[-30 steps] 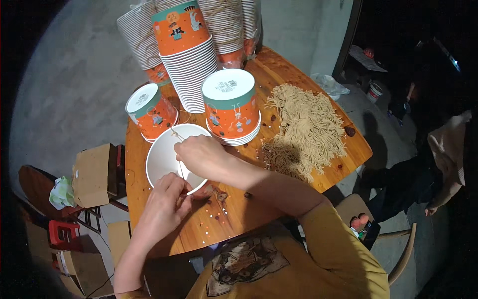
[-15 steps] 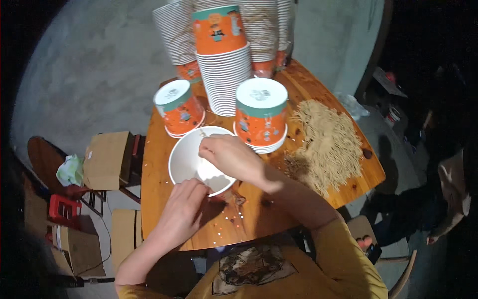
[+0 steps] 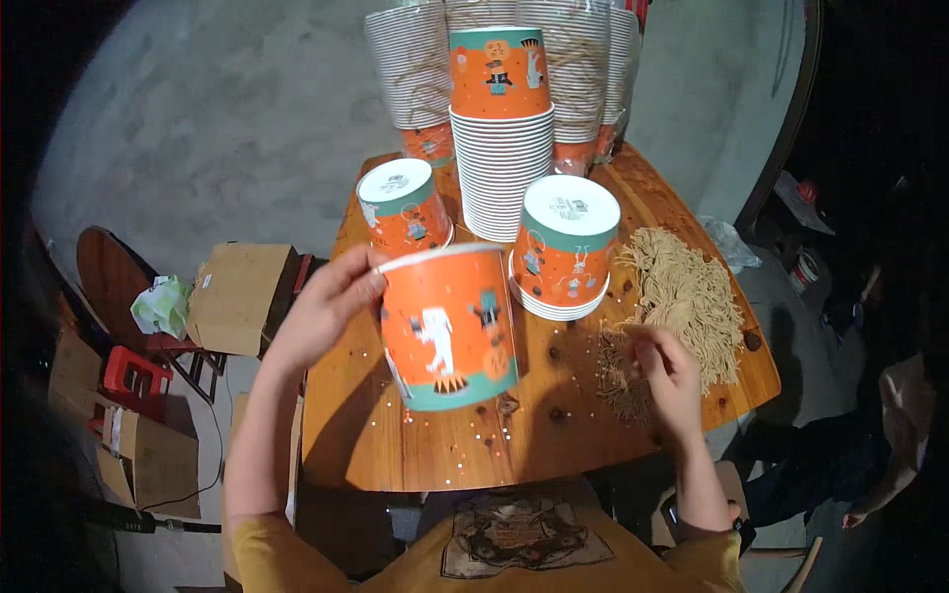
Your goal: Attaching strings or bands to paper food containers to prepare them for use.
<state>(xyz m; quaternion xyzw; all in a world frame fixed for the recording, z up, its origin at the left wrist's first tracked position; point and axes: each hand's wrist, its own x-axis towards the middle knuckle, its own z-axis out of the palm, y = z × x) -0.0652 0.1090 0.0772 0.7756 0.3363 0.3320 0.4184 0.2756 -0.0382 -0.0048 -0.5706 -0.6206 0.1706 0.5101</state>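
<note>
My left hand [image 3: 336, 301] grips an orange paper bucket [image 3: 450, 321] by its rim, thumb on the outside. The bucket is upright but slightly tilted, held above the near part of the wooden table, and it has a green band low down and cartoon figures. My right hand [image 3: 667, 371] is raised beside a pile of tan cords [image 3: 692, 301], its fingers curled together; whether a cord is pinched in them is hard to make out. Behind the held bucket stand an upside-down bucket [image 3: 405, 208] on the left and a short upside-down stack [image 3: 565, 252] on the right.
A tall stack of nested buckets [image 3: 504, 168] stands at the back, with wrapped stacks [image 3: 410, 69] behind it. Small light bits are scattered on the wooden table [image 3: 395, 465]. Cardboard boxes [image 3: 237, 296] and a red stool [image 3: 133, 381] are at left. Part of a person [image 3: 830, 455] shows at right.
My left hand has lifted and turned the bucket so its printed side shows. My right hand has left the bucket's inside and moved right, next to the cords. The view has shifted slightly.
</note>
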